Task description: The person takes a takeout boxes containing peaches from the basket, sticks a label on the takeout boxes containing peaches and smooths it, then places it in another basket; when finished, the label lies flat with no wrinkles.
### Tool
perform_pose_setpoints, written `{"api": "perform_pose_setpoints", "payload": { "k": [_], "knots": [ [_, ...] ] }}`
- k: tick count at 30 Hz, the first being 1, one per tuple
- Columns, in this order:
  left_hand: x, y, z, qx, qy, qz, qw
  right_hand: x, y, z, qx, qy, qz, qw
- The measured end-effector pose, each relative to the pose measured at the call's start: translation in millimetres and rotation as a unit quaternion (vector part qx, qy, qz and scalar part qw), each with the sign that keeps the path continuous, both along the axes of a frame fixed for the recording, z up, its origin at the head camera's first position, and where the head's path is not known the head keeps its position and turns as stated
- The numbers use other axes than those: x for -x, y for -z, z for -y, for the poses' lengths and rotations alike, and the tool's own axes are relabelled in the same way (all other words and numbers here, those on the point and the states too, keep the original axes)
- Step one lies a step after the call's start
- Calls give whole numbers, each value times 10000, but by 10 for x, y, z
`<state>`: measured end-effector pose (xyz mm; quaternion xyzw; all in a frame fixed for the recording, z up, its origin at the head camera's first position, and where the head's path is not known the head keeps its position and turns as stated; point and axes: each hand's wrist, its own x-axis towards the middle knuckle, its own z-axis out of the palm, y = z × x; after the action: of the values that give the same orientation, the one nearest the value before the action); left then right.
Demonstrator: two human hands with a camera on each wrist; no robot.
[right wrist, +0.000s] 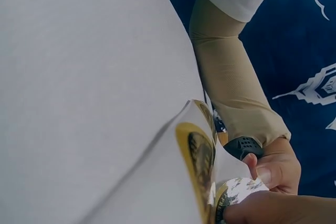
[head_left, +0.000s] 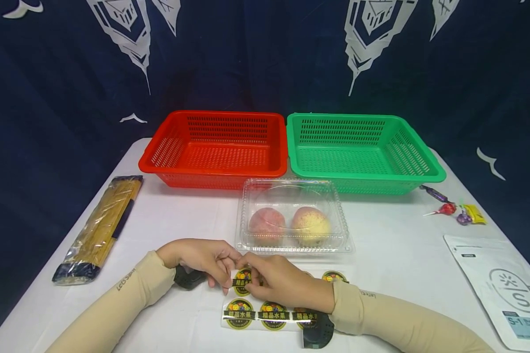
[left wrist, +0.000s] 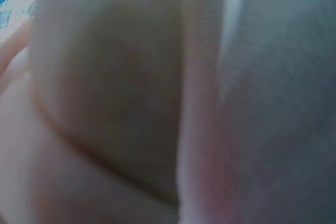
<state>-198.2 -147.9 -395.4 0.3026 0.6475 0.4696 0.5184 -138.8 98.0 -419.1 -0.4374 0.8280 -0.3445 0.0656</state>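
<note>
On the near middle of the counter (head_left: 176, 215), working at the far left corner of the label sheet (head_left: 272, 315). With the left grip (head_left: 209, 260), pinching the left edge of the sheet between thumb and finger. With the right grip (head_left: 278, 282), seemingly pinching also, thumb at the far left round label (head_left: 241, 283), underside fingers hidden. Whether loosened or not, impossible to tell. To do this well, probably best to hold the backing firmly with the left, bend it gently downward behind the label's edge, and lift with the right slowly, at a low angle, without folding the print. Better also to touch only the rim, for keeping the glue clean. Take care not to push against the clear fruit box (head_left: 287, 201), just beyond the fingers. As for place of the sheet: corner directly between the two grips, touching both, bent up and not flat; near row of labels on the near side of the right grip.
</note>
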Motion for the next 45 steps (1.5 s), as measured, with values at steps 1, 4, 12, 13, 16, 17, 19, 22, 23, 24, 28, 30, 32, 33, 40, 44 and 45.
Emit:
{"api": "perform_pose_setpoints", "payload": {
  "k": [1,4,12,13,16,17,19,22,23,24,28,30,32,33,40,44,45],
  "knots": [
    [1,0,0,-24,7,0,10000,-2,3,1,12,-11,-47,10000],
    [6,-9,0,-21,19,24,10000,-5,14,-3,94,-45,-195,9998],
    [14,-5,13,99,-2,81,9999,-13,18,-3,229,17,-351,9991],
    [13,-2,12,122,-1,82,9999,-17,15,-2,230,27,-374,9990],
    [7,2,8,248,-32,10,9997,-30,-2,-4,237,14,-499,9985],
    [6,3,7,292,-47,-13,9996,-36,-11,-6,242,12,-548,9982],
    [3,3,7,386,-104,-82,9992,-47,-32,-11,246,-8,-674,9974],
    [6,11,10,452,-183,-173,9987,-62,-74,-22,280,-29,-838,9961],
    [8,14,11,468,-210,-218,9984,-65,-88,-26,309,-31,-892,9955],
    [11,16,11,484,-227,-267,9982,-69,-105,-33,345,-34,-951,9949],
    [23,25,19,499,-246,-462,9974,-76,-174,-71,572,-29,-1101,9923],
    [28,28,26,491,-277,-502,9971,-79,-213,-91,647,-4,-1171,9910],
    [35,34,34,448,-297,-531,9971,-81,-256,-111,679,30,-1231,9901],
    [39,35,39,422,-318,-545,9971,-82,-280,-121,688,49,-1245,9898],
    [89,12,85,183,-560,-674,9960,-94,-439,-200,711,-7,-1235,9898],
    [128,4,122,125,-910,-917,9915,-80,-503,-240,646,-32,-1081,9920],
    [139,6,130,131,-1000,-984,9900,-75,-516,-251,624,-27,-1033,9927]
  ]
}}
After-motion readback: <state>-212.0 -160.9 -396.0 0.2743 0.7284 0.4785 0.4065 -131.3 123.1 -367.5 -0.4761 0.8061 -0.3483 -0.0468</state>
